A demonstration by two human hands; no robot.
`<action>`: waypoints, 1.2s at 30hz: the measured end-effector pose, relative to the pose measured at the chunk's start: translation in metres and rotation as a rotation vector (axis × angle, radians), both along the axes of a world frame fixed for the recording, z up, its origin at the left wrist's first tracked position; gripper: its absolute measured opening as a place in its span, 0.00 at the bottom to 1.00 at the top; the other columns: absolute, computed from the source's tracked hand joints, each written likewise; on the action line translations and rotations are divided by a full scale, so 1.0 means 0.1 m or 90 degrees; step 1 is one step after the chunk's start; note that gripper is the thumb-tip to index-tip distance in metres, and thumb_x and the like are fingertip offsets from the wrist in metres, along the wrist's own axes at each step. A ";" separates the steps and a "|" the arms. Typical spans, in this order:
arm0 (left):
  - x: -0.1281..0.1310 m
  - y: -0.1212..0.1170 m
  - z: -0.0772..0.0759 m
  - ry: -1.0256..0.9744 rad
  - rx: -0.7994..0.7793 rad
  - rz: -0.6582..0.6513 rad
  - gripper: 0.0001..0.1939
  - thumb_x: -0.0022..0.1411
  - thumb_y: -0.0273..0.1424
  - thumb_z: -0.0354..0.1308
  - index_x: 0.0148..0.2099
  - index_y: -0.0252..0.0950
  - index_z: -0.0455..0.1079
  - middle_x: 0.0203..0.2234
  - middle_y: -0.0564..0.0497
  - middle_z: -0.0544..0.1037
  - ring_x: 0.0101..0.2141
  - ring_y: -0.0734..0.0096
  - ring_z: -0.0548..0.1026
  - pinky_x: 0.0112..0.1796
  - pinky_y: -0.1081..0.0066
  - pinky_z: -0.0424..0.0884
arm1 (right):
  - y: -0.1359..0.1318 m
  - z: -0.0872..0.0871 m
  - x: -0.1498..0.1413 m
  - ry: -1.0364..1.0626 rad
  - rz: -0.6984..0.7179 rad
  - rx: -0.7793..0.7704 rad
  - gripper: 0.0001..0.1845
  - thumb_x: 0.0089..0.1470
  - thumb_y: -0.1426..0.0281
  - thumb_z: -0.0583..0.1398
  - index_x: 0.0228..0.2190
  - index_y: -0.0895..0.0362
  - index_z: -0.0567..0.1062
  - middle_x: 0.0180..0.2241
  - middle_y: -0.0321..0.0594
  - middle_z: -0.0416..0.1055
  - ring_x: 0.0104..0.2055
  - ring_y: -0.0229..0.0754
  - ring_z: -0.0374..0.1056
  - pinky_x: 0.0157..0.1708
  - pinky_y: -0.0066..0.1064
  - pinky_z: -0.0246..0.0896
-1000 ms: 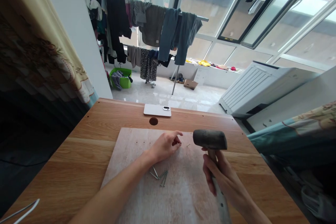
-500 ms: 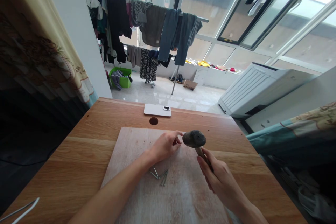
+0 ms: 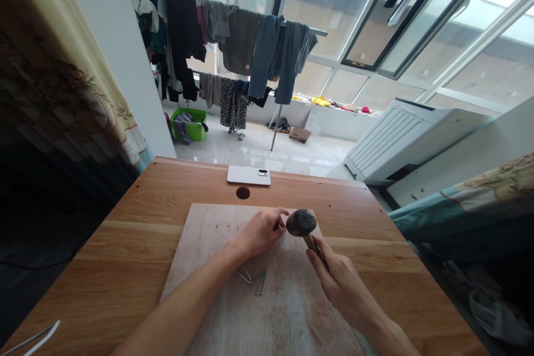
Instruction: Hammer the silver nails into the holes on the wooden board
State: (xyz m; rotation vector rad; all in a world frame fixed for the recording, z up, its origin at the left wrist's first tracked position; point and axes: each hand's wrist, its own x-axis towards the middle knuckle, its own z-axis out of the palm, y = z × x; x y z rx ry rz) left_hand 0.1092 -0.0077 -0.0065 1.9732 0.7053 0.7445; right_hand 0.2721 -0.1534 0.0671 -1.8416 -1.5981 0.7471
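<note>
My right hand [image 3: 340, 275] is wrapped round the handle of a hammer [image 3: 301, 223] with a dark, blunt head. The head hovers over the far part of a pale wooden board [image 3: 233, 322], right beside the fingertips of my left hand [image 3: 262, 229]. That hand rests on the board with thumb and fingers drawn together in a pinch; whatever lies between them is hidden. Several loose metal nails [image 3: 259, 282] lie on the board near my left forearm. A short row of small dark holes or marks [image 3: 228, 226] shows left of my left hand.
Beneath the board is a brown wooden table [image 3: 125, 239]. A white phone [image 3: 248, 175] lies near its far edge, behind a round hole [image 3: 243, 193]. A white cable [image 3: 44, 336] shows at the near left. Beyond stand a laundry rack with clothes [image 3: 267, 55] and a green basket [image 3: 196, 130].
The hammer and my right hand have shifted slightly left, with the head closer to my left fingertips. My left hand keeps its pinch at the same place on the board. The view has moved slightly.
</note>
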 end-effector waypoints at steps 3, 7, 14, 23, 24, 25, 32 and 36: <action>-0.01 0.01 0.02 0.003 -0.003 -0.014 0.20 0.61 0.21 0.60 0.55 0.35 0.72 0.34 0.51 0.82 0.34 0.68 0.79 0.40 0.71 0.73 | -0.11 -0.05 0.03 0.004 -0.024 0.033 0.23 0.69 0.55 0.54 0.55 0.52 0.77 0.17 0.33 0.66 0.25 0.50 0.72 0.35 0.37 0.70; -0.16 0.04 0.21 0.077 0.049 -0.057 0.14 0.62 0.29 0.63 0.50 0.35 0.72 0.40 0.48 0.78 0.35 0.68 0.76 0.38 0.70 0.71 | -0.37 -0.19 0.10 0.032 -0.062 0.044 0.22 0.67 0.53 0.57 0.53 0.52 0.79 0.20 0.37 0.73 0.31 0.53 0.77 0.42 0.38 0.73; -0.82 -0.02 0.71 0.420 0.088 -0.230 0.10 0.53 0.24 0.62 0.39 0.40 0.73 0.35 0.53 0.74 0.33 0.66 0.71 0.30 0.69 0.60 | -0.63 -0.45 0.22 0.040 -0.091 -0.012 0.25 0.64 0.51 0.58 0.51 0.52 0.82 0.43 0.47 0.84 0.51 0.59 0.79 0.50 0.38 0.74; -0.93 -0.11 0.64 0.449 0.044 -0.237 0.06 0.52 0.23 0.64 0.31 0.39 0.72 0.34 0.55 0.73 0.33 0.70 0.70 0.31 0.69 0.59 | -0.66 -0.57 0.28 0.008 -0.099 -0.039 0.32 0.64 0.48 0.55 0.55 0.58 0.80 0.51 0.52 0.82 0.54 0.61 0.78 0.51 0.39 0.75; -0.92 -0.12 0.63 0.449 0.055 -0.234 0.06 0.52 0.23 0.64 0.30 0.39 0.72 0.34 0.55 0.74 0.33 0.70 0.70 0.31 0.69 0.59 | -0.66 -0.58 0.28 0.008 -0.098 -0.036 0.32 0.64 0.48 0.56 0.54 0.58 0.80 0.50 0.52 0.83 0.53 0.61 0.78 0.49 0.39 0.75; -0.91 -0.14 0.62 0.449 0.074 -0.229 0.06 0.52 0.23 0.64 0.30 0.38 0.71 0.35 0.54 0.74 0.34 0.69 0.71 0.31 0.69 0.59 | -0.66 -0.59 0.28 0.010 -0.101 -0.030 0.31 0.63 0.48 0.56 0.54 0.57 0.81 0.47 0.52 0.84 0.51 0.61 0.79 0.47 0.39 0.76; -0.85 -0.12 0.56 0.470 0.282 -0.168 0.05 0.59 0.21 0.59 0.33 0.36 0.71 0.34 0.50 0.75 0.36 0.64 0.73 0.35 0.66 0.63 | -0.70 -0.78 0.32 0.041 -0.135 -0.016 0.35 0.62 0.44 0.54 0.53 0.55 0.82 0.16 0.41 0.75 0.32 0.60 0.81 0.29 0.37 0.75; -0.76 -0.11 0.53 0.503 0.370 -0.129 0.05 0.61 0.21 0.59 0.39 0.34 0.73 0.37 0.46 0.77 0.39 0.58 0.75 0.39 0.63 0.67 | -0.71 -0.80 0.32 0.042 -0.149 -0.020 0.34 0.62 0.43 0.54 0.52 0.54 0.82 0.16 0.40 0.74 0.29 0.59 0.80 0.27 0.37 0.74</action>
